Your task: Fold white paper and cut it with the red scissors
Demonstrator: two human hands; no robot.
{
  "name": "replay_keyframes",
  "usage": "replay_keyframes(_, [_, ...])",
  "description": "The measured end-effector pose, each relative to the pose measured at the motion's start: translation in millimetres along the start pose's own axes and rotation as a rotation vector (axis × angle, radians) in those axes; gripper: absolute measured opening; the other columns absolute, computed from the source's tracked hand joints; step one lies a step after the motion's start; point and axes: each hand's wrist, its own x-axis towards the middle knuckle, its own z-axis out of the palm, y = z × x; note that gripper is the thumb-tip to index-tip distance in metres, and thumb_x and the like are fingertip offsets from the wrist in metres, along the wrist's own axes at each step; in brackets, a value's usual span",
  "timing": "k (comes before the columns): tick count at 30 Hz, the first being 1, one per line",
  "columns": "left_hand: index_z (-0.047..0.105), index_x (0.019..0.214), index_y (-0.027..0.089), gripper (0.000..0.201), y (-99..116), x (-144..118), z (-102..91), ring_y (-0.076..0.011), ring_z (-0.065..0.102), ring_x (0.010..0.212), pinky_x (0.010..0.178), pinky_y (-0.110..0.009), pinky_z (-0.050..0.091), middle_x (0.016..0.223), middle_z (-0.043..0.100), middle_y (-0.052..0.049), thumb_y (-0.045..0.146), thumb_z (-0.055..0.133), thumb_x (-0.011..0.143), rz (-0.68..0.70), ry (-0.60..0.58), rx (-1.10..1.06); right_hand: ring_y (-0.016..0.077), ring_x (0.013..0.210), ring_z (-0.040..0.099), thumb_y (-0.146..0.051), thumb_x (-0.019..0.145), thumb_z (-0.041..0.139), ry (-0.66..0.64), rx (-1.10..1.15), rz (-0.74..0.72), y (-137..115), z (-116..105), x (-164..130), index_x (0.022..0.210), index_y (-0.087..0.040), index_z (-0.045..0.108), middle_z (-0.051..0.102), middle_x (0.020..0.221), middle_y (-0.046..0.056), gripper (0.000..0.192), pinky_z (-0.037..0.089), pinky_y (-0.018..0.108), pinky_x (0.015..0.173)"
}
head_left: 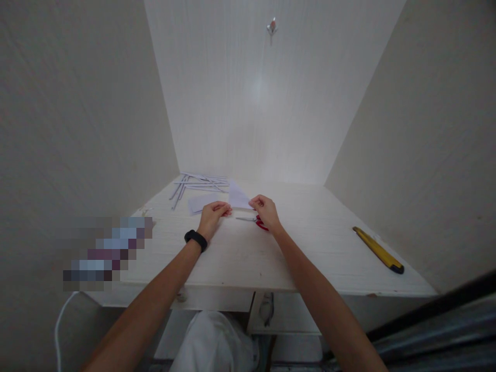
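A white triangular piece of paper stands between my two hands above the table. My left hand, with a black band on its wrist, pinches the paper's lower left corner. At the lower right corner, the fingers of my right hand are closed on the same paper. Red-handled scissors lie on the table just below, their handles partly hidden by my right hand. Another flat white paper rests behind my left hand. Beyond it several thin rolled paper sticks lie in a loose, crossing pile.
A yellow box cutter lies near the right edge of the white table. Pale panels enclose the table at the back and both sides. A blurred-out object is at the left, with a white cable below it.
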Motion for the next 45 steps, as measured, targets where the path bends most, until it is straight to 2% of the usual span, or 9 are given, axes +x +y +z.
replay_keyframes(9, [0.058, 0.112, 0.014, 0.028, -0.1, 1.4, 0.3, -0.0191, 0.063, 0.09, 0.076, -0.039, 0.054, 0.109, 0.063, -0.008, 0.031, 0.057, 0.089, 0.067, 0.045, 0.005, 0.0208, 0.096, 0.062, -0.029, 0.092, 0.056, 0.028, 0.109, 0.072, -4.4, -1.8, -3.7, 0.115, -0.015, 0.058, 0.06, 0.115, 0.008, 0.027, 0.053, 0.041, 0.081])
replay_keyframes(13, [0.062, 0.095, 0.013, 0.019, 4.6, 0.7, 0.6, -0.0151, 0.063, 0.076, 0.07, -0.034, 0.053, 0.09, 0.065, -0.004, 0.03, 0.06, 0.087, 0.189, 0.139, 0.018, 0.0191, 0.091, 0.063, -0.03, 0.092, 0.055, -0.003, 0.218, 0.13, -5.4, -1.2, -3.9, 0.112, -0.015, 0.058, 0.062, 0.11, 0.008, 0.025, 0.054, 0.038, 0.078])
replay_keyframes(18, [0.065, 0.077, 0.017, 0.008, 14.0, -4.2, 0.1, -0.0146, 0.059, 0.067, 0.066, -0.027, 0.047, 0.071, 0.065, 0.0, 0.025, 0.066, 0.075, 0.37, 0.297, 0.029, 0.011, 0.062, 0.061, -0.038, 0.095, 0.049, -0.216, 0.411, 0.24, -6.7, 1.3, -2.9, 0.095, -0.012, 0.061, 0.064, 0.081, 0.002, 0.029, 0.053, 0.027, 0.059])
replay_keyframes(24, [0.067, 0.072, 0.018, 0.007, 18.9, -8.7, 1.4, -0.0146, 0.057, 0.063, 0.063, -0.027, 0.045, 0.069, 0.065, 0.0, 0.025, 0.064, 0.073, 0.455, 0.316, 0.055, 0.0087, 0.055, 0.055, -0.033, 0.093, 0.053, -0.417, 0.604, 0.21, -17.4, -2.7, -11.2, 0.087, -0.012, 0.061, 0.059, 0.068, -0.002, 0.023, 0.048, 0.023, 0.053])
replay_keyframes(27, [0.068, 0.072, 0.018, 0.007, 20.4, -11.2, 0.6, -0.0163, 0.059, 0.068, 0.066, -0.028, 0.046, 0.072, 0.066, -0.001, 0.021, 0.061, 0.072, 0.464, 0.321, 0.05, 0.0073, 0.055, 0.052, -0.029, 0.082, 0.067, -0.493, 0.649, 0.197, -23.3, -6.2, -15.7, 0.088, -0.012, 0.065, 0.058, 0.066, -0.003, 0.019, 0.045, 0.021, 0.054])
replay_keyframes(31, [0.068, 0.075, 0.018, 0.009, 21.6, -12.4, -0.6, -0.0198, 0.061, 0.078, 0.071, -0.03, 0.047, 0.077, 0.069, -0.002, 0.021, 0.062, 0.068, 0.437, 0.313, 0.021, 0.0074, 0.055, 0.052, -0.029, 0.065, 0.078, -0.565, 0.652, 0.189, -28.0, -6.2, -19.9, 0.093, -0.011, 0.068, 0.061, 0.069, 0.0, 0.035, 0.044, 0.022, 0.056])
replay_keyframes(35, [0.068, 0.081, 0.018, 0.016, 20.2, -7.8, 2.0, -0.0204, 0.063, 0.081, 0.069, -0.029, 0.048, 0.085, 0.071, -0.004, 0.025, 0.064, 0.068, 0.353, 0.264, -0.036, 0.0085, 0.056, 0.054, -0.032, 0.064, 0.076, -0.476, 0.626, 0.129, -26.0, -1.1, -18.0, 0.084, -0.014, 0.064, 0.06, 0.066, -0.001, 0.029, 0.044, 0.022, 0.056])
replay_keyframes(42, [0.072, 0.08, 0.012, 0.023, 21.9, -13.6, 15.8, -0.0236, 0.068, 0.076, 0.067, -0.031, 0.051, 0.08, 0.075, -0.011, 0.025, 0.076, 0.062, 0.093, -0.094, -0.128, 0.0102, 0.055, 0.053, -0.035, 0.069, 0.07, -0.183, 0.49, -0.036, -19.5, 5.3, -9.3, 0.074, -0.02, 0.056, 0.058, 0.059, -0.005, 0.022, 0.043, 0.022, 0.058])
replay_keyframes(45, [0.071, 0.082, 0.012, 0.026, 19.4, -14.2, 15.7, -0.0227, 0.068, 0.08, 0.07, -0.031, 0.052, 0.083, 0.074, -0.01, 0.027, 0.078, 0.063, 0.042, -0.12, -0.166, 0.0113, 0.055, 0.054, -0.035, 0.069, 0.07, -0.132, 0.429, -0.075, -18.8, 8.6, -9.9, 0.074, -0.02, 0.056, 0.058, 0.058, -0.005, 0.021, 0.043, 0.023, 0.057])
